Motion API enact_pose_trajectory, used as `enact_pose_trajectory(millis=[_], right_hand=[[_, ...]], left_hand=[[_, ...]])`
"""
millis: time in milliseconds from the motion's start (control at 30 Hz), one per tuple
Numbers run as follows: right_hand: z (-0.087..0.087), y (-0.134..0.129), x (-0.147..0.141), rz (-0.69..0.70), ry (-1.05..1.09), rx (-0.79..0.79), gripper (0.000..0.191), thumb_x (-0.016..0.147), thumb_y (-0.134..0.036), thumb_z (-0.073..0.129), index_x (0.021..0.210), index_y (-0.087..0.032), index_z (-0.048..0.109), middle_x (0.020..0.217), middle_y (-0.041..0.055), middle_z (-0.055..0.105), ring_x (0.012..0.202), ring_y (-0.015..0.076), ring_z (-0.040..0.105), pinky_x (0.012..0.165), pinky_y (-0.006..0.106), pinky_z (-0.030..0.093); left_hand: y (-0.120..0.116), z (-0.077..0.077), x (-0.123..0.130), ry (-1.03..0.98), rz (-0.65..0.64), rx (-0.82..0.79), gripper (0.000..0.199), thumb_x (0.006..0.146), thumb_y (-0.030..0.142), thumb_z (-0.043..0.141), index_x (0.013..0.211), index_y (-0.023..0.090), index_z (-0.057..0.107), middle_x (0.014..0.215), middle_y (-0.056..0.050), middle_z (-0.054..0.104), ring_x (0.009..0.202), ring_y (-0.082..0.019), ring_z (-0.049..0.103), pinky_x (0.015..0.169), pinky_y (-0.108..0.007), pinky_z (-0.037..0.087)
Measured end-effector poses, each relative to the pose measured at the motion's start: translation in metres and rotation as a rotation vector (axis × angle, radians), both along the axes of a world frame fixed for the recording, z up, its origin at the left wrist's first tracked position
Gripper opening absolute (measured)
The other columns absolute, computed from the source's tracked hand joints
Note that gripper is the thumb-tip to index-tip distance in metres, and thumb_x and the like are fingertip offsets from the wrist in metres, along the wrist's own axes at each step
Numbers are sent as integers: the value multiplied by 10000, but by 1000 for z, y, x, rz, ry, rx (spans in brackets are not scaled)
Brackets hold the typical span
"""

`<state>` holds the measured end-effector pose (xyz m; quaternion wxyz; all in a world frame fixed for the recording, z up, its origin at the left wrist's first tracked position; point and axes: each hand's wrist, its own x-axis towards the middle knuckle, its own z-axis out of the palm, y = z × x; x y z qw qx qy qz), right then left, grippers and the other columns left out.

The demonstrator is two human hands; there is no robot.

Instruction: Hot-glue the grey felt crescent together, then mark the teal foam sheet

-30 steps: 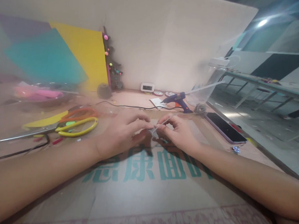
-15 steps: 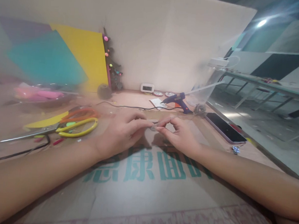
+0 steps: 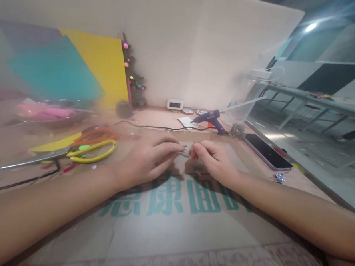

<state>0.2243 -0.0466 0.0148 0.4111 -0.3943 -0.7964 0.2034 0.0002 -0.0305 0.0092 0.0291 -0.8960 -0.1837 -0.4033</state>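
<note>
I am pinching a grey strip (image 3: 183, 154) in the left hand (image 3: 150, 155), thumb and fingers nearly together. It is pointing toward the right hand (image 3: 214, 161), whose fingertips I am bunching together; whether they are gripping anything, I cannot tell. The strip is sitting between both hands, over the printed sheet (image 3: 171, 233).

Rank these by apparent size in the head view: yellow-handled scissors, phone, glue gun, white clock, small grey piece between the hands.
Yellow-handled scissors
Phone
Glue gun
White clock
Small grey piece (visible part only)
</note>
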Motion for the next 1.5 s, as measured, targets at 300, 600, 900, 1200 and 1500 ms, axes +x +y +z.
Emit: enact_pose_trajectory(millis=[300, 600, 900, 1200, 1500], right_hand=[[-6, -1, -4, 36, 170, 168, 119, 885, -245, 597, 856, -227, 482, 838, 2, 528, 673, 116, 516, 619, 263, 457], [-4, 0, -9, 118, 236, -112, 323, 924, -242, 550, 1244, -254, 515, 1247, 75, 618, 628, 89, 621, 606, 277, 548], [-8, 6, -8, 142, 237, -285, 335, 892, -234, 580, 1226, -254, 565, 1215, 64, 641, 689, 109, 654, 607, 273, 557], [-3, 6, -8, 72, 186, -323, 157, 848, -308, 624, 941, -190, 670, 726, -2, 646, 626, 122, 582, 586, 261, 478], [-1, 4, -9, 38, 120, -234, 111, 839, -275, 607, 830, -197, 686, 727, -14, 656, 653, 123, 581, 615, 259, 454]], left_hand=[[-13, 11, 6, -268, 181, -461, 186, 939, 187, 428, 1017, 166, 596, 784, 6, 625, 705, -125, 572, 670, -234, 455], [-7, 6, 11, -108, 165, -682, 282, 961, 378, 437, 877, 180, 620, 776, 14, 626, 720, -136, 575, 651, -235, 436], [-8, 2, 12, -155, 116, -668, 214, 922, 343, 531, 1073, 208, 602, 1008, -14, 690, 887, -161, 644, 784, -266, 491], [-7, 2, 12, -134, 133, -665, 247, 906, 340, 573, 1114, 217, 629, 891, 11, 715, 798, -144, 655, 672, -231, 478], [-10, 3, 11, -103, 77, -650, 240, 923, 294, 552, 1121, 255, 682, 1026, 29, 738, 894, -124, 660, 781, -211, 490]])
